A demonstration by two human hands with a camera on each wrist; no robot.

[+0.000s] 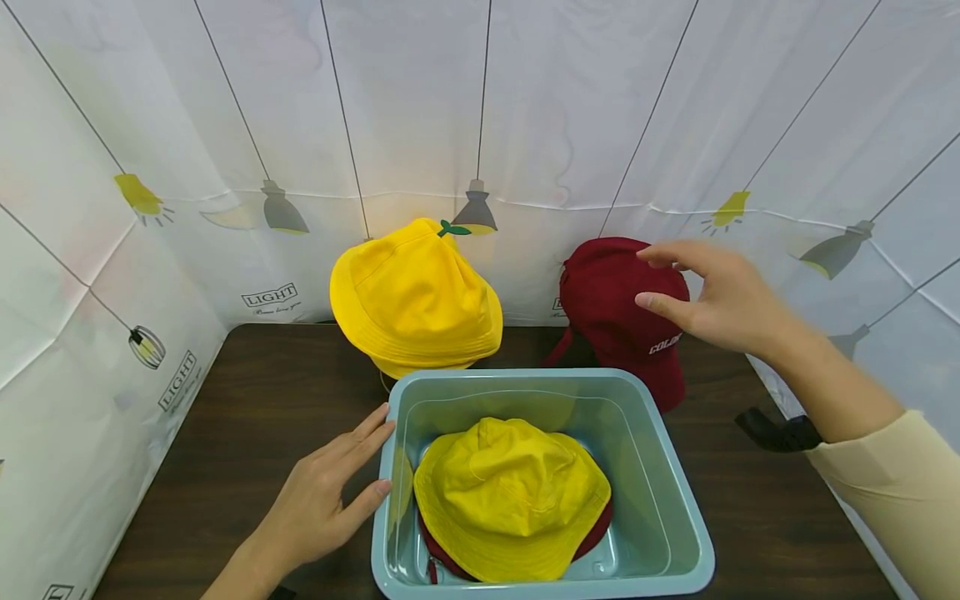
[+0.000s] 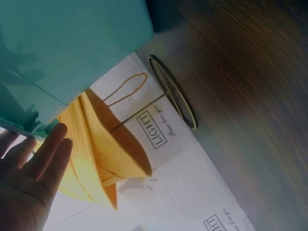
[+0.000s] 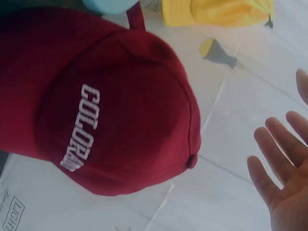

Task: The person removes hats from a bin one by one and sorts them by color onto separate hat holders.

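Observation:
My left hand lies against the left side of a light blue plastic tub, its fingers straight at the rim. Inside the tub sits a yellow bucket hat, and a dark red edge of something beneath it shows. My right hand is raised beside a dark red baseball cap with white lettering. In the right wrist view, its spread fingers are apart from the cap and hold nothing. Behind the tub stands another yellow bucket hat with a green sprout on top.
A thin metal stand with a ring base rises under the yellow hat behind the tub. The dark wooden table borders white printed sheeting at the back and sides. A black curved object shows below my right wrist.

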